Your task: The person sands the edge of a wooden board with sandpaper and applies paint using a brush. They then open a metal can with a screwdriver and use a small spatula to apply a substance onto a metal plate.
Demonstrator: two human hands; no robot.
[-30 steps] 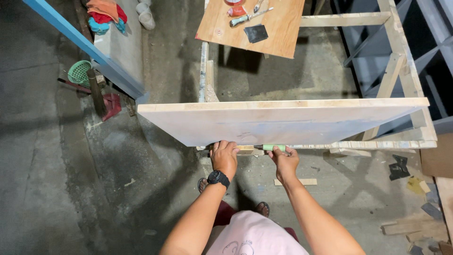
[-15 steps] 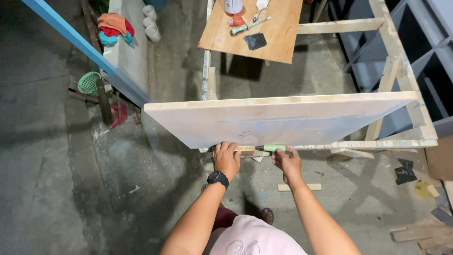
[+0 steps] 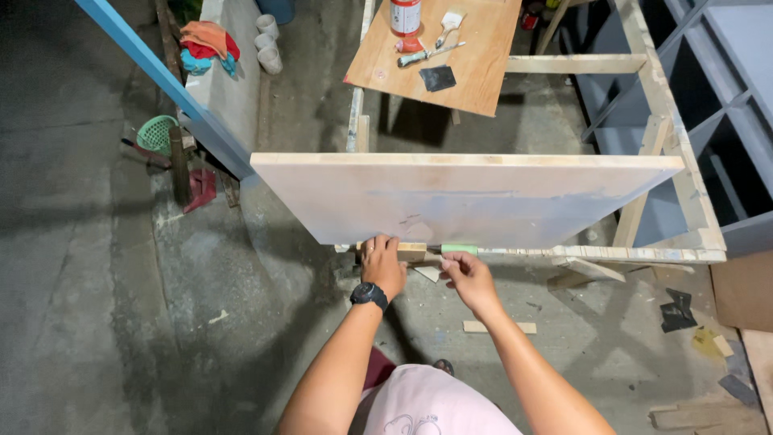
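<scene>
My left hand (image 3: 382, 263), w/ black watch (image 3: 369, 295) on wrist, is clamped on a small wood block (image 3: 410, 251) at the bottom edge of the big plywood panel (image 3: 467, 201) just above it. Right hand (image 3: 469, 278) beside it pinches a green-handled tool (image 3: 459, 250) vs. same edge. Wood frame (image 3: 684, 193) runs off to the right.

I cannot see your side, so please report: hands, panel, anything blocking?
Left hand on small wood block. Right hand at green-handled tool. Plywood panel leaning on frame. Nothing blocking.
</scene>
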